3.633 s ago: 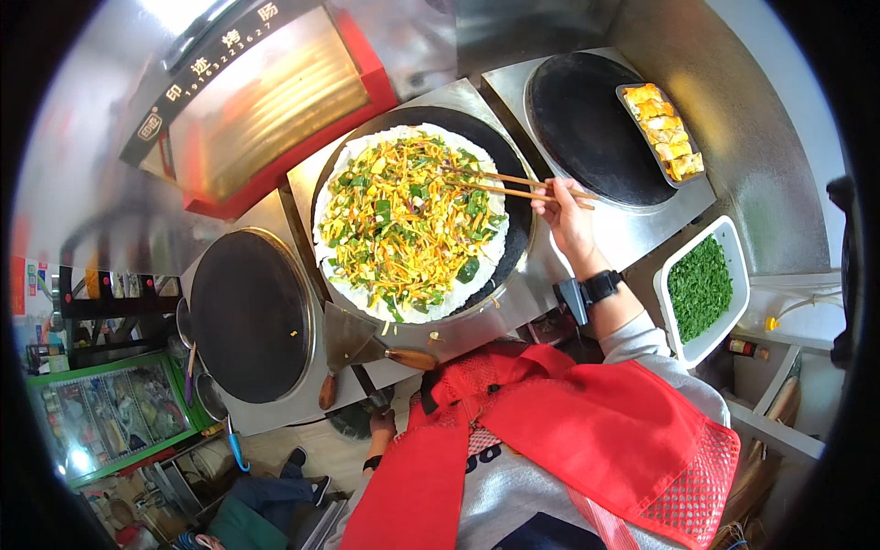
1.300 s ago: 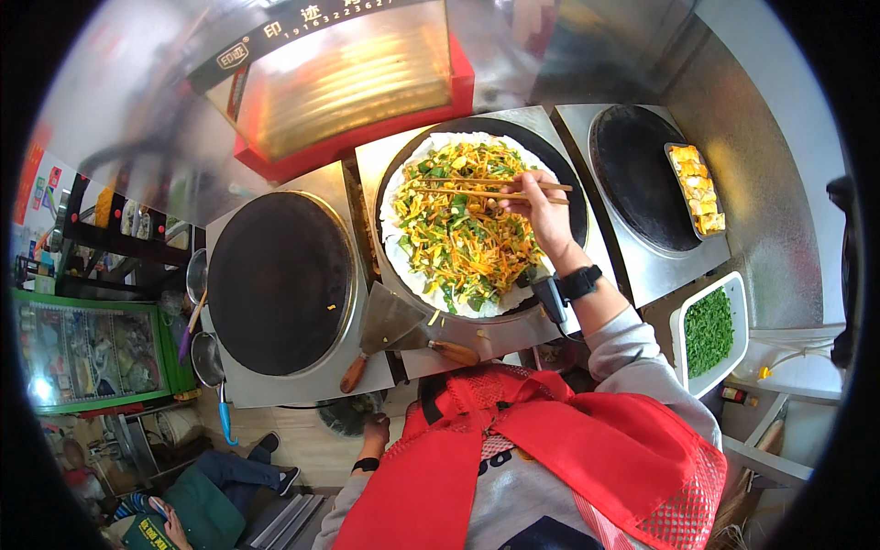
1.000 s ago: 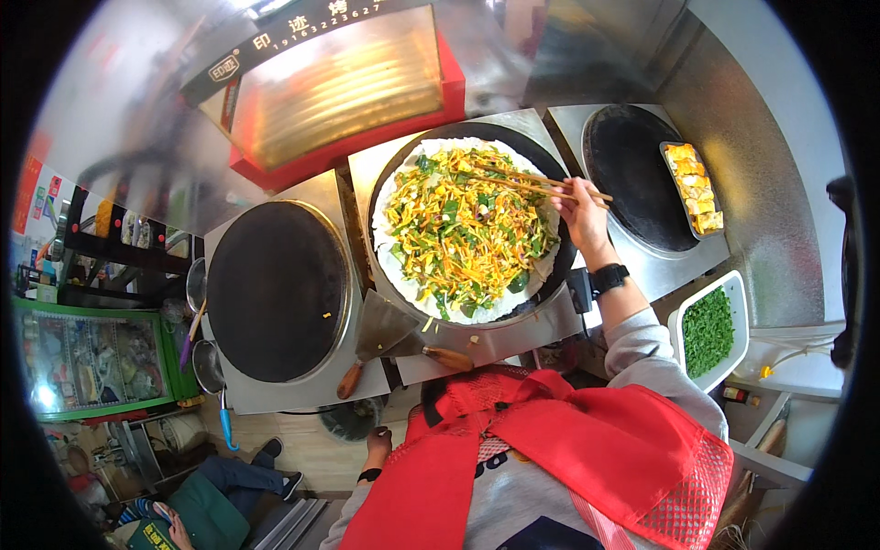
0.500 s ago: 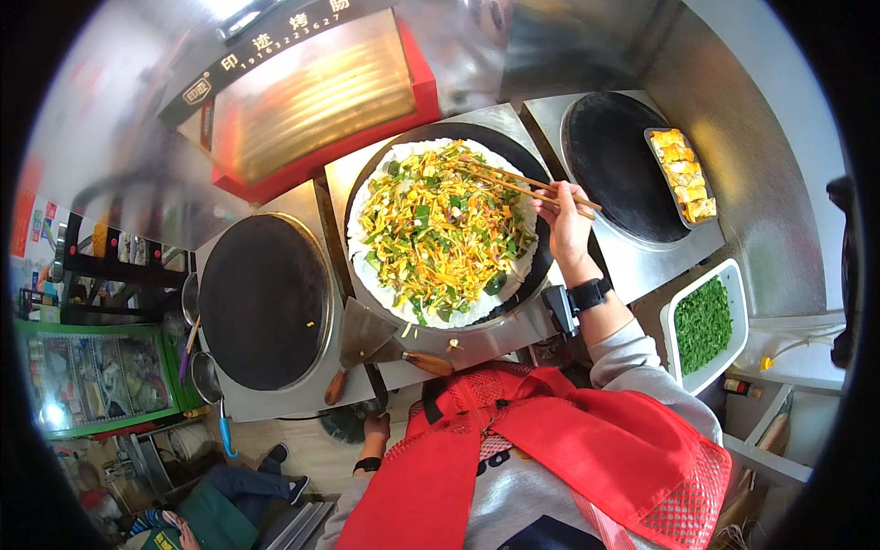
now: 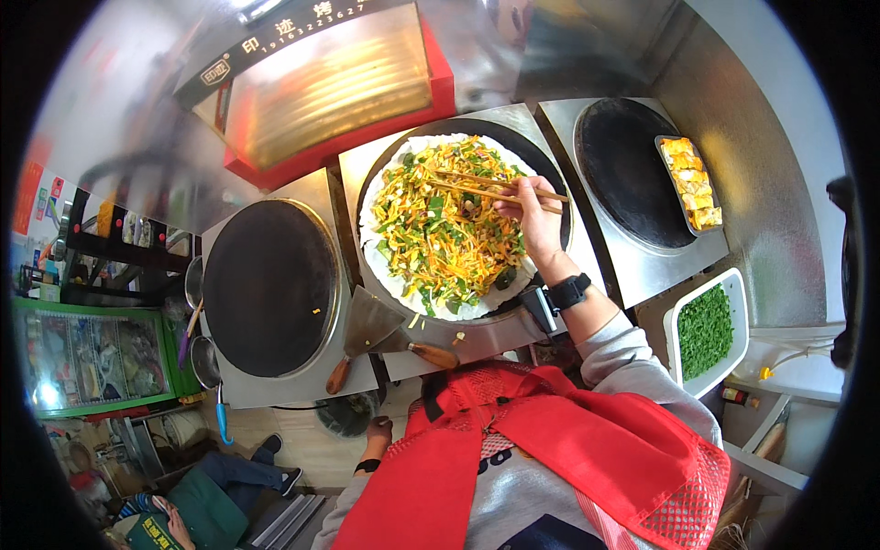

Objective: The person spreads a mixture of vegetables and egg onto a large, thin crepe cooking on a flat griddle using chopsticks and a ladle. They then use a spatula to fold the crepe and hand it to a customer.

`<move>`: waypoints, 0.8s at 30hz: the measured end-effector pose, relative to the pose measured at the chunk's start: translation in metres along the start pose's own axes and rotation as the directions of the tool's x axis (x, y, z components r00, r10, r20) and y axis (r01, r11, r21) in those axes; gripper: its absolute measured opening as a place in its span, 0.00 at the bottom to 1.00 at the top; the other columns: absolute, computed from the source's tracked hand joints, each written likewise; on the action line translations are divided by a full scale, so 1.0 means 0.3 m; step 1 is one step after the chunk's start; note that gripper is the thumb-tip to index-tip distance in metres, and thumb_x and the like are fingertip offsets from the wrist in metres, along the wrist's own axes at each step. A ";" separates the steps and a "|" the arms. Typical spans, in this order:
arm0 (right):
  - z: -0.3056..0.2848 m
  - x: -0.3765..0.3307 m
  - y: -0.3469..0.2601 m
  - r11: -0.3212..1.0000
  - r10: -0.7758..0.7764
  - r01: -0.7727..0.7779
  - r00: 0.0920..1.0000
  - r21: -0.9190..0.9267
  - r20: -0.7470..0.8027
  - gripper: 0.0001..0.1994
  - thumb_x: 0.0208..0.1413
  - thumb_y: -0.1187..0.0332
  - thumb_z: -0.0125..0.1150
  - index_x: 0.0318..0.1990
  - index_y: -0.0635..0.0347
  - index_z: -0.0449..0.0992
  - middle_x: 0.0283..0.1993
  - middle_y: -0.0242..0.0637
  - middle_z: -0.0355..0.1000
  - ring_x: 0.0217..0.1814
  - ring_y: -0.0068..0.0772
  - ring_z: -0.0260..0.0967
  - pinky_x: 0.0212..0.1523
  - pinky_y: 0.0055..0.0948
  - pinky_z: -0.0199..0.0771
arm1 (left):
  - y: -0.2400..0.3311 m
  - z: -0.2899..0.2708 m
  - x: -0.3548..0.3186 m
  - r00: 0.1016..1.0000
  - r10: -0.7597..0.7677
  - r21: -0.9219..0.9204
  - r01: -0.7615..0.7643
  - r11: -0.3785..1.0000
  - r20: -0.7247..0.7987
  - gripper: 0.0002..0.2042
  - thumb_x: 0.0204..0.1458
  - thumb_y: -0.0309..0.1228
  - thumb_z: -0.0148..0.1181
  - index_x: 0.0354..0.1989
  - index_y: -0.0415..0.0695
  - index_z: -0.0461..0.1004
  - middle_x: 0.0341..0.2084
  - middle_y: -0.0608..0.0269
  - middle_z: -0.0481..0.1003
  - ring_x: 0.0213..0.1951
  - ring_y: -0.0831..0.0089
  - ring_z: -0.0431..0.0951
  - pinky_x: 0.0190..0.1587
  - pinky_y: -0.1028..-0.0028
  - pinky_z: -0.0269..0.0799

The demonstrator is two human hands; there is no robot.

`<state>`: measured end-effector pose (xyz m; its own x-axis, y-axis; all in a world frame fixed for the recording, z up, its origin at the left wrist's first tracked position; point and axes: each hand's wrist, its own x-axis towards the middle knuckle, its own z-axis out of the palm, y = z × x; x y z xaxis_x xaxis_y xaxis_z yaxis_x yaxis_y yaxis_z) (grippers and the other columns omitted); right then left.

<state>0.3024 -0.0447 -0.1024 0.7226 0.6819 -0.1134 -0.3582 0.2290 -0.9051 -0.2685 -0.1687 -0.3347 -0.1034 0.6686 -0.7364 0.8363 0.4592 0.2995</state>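
My right hand (image 5: pixel 532 215) is closed on a pair of wooden chopsticks (image 5: pixel 495 190). Their tips reach into a mix of shredded orange and yellow vegetables and green leaves (image 5: pixel 449 238). Under this filling lies a round white flatbread or wrapper (image 5: pixel 374 220), its pale edge showing, on the middle black griddle (image 5: pixel 556 197). Low by my apron, my left hand (image 5: pixel 379 428) is curled into a loose fist, and nothing shows in it. Two wide metal scrapers with wooden handles (image 5: pixel 371 325) rest at the griddle's near left edge.
Another black griddle (image 5: pixel 266 289) stands left; a third (image 5: pixel 619 174) at right bears a tray of golden rolls (image 5: pixel 690 188). Chopped greens (image 5: pixel 704 335) fill a white tub (image 5: pixel 676 367). A red-framed lit warmer (image 5: pixel 330 101) stands behind. Someone sits at lower left (image 5: pixel 197 509).
The chopsticks and my right hand have shifted left, further over the filling. My left hand remains low, its fist now showing more plainly. The whole view has shifted slightly.
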 end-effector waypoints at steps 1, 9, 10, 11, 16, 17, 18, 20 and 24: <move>0.008 0.006 -0.002 1.000 -0.023 0.023 0.996 -0.004 0.088 0.10 0.69 0.64 0.50 0.42 0.61 0.70 0.37 0.43 0.76 0.32 0.33 0.78 0.33 0.26 0.81 | -0.004 -0.002 -0.001 1.000 0.029 -0.013 -0.029 0.999 0.006 0.17 0.50 0.38 0.64 0.47 0.45 0.80 0.40 0.44 0.80 0.44 0.52 0.80 0.47 0.59 0.74; -0.075 -0.058 -0.067 0.998 -0.028 0.028 1.000 -0.052 -0.009 0.09 0.68 0.65 0.51 0.41 0.61 0.70 0.35 0.42 0.77 0.29 0.31 0.77 0.31 0.25 0.81 | -0.023 -0.040 -0.038 1.000 0.001 -0.177 -0.003 0.984 -0.011 0.16 0.52 0.35 0.63 0.48 0.42 0.78 0.32 0.47 0.80 0.32 0.57 0.80 0.36 0.59 0.74; -0.084 -0.068 -0.063 0.995 0.044 -0.050 0.997 -0.087 -0.069 0.09 0.68 0.65 0.51 0.41 0.61 0.70 0.35 0.42 0.77 0.29 0.31 0.77 0.31 0.25 0.80 | -0.056 -0.032 -0.028 0.997 0.064 -0.120 -0.068 0.990 -0.038 0.16 0.52 0.35 0.63 0.48 0.42 0.78 0.31 0.48 0.80 0.29 0.59 0.79 0.34 0.60 0.73; -0.088 -0.072 -0.056 0.990 0.075 -0.084 0.994 -0.112 -0.080 0.08 0.68 0.66 0.51 0.40 0.61 0.70 0.35 0.43 0.77 0.28 0.31 0.77 0.30 0.25 0.80 | -0.095 -0.021 -0.015 0.985 0.157 -0.079 -0.163 0.984 -0.067 0.16 0.52 0.35 0.63 0.47 0.42 0.78 0.30 0.49 0.79 0.27 0.61 0.79 0.32 0.61 0.73; -0.072 -0.034 -0.008 0.992 -0.017 -0.001 0.990 0.128 0.140 0.08 0.68 0.64 0.51 0.41 0.58 0.71 0.37 0.41 0.77 0.33 0.33 0.77 0.36 0.28 0.81 | -0.185 -0.031 0.052 0.969 0.245 0.025 -0.244 0.969 -0.023 0.16 0.52 0.35 0.63 0.47 0.40 0.78 0.28 0.50 0.79 0.23 0.65 0.76 0.28 0.63 0.72; -0.072 -0.028 -0.006 0.996 -0.014 0.010 0.999 0.090 0.044 0.08 0.68 0.64 0.51 0.42 0.58 0.71 0.37 0.41 0.77 0.33 0.33 0.77 0.36 0.28 0.81 | -0.173 -0.046 0.055 0.988 0.154 -0.005 -0.154 0.988 0.025 0.16 0.51 0.35 0.63 0.47 0.40 0.78 0.29 0.50 0.79 0.24 0.64 0.77 0.29 0.63 0.72; -0.075 -0.026 -0.006 0.994 -0.047 0.040 0.997 0.102 0.063 0.08 0.68 0.64 0.51 0.42 0.58 0.72 0.37 0.42 0.77 0.34 0.33 0.77 0.36 0.27 0.80 | -0.154 -0.063 0.052 0.994 0.093 -0.061 -0.089 0.994 0.056 0.17 0.51 0.35 0.63 0.47 0.40 0.78 0.29 0.49 0.79 0.25 0.63 0.78 0.30 0.63 0.73; -0.082 -0.035 -0.008 0.995 -0.061 0.072 0.988 0.074 -0.144 0.10 0.69 0.63 0.49 0.43 0.59 0.72 0.38 0.40 0.77 0.35 0.30 0.77 0.37 0.26 0.79 | -0.106 -0.083 0.027 0.995 0.094 -0.179 -0.089 0.980 0.020 0.17 0.51 0.35 0.63 0.48 0.41 0.78 0.29 0.49 0.79 0.26 0.63 0.78 0.31 0.62 0.73; -0.069 -0.078 0.005 0.996 -0.025 0.037 0.990 0.083 -0.140 0.09 0.69 0.62 0.50 0.43 0.58 0.70 0.40 0.40 0.76 0.34 0.30 0.76 0.36 0.26 0.79 | -0.031 -0.097 -0.023 0.981 0.187 -0.122 -0.193 0.974 -0.060 0.17 0.52 0.35 0.62 0.48 0.41 0.78 0.28 0.50 0.78 0.26 0.65 0.77 0.31 0.62 0.72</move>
<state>0.2972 -0.0747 -0.1097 0.8070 0.5719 -0.1471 -0.3792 0.3109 -0.8715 -0.2913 -0.1605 -0.3146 0.0229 0.7764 -0.6298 0.7687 0.3891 0.5076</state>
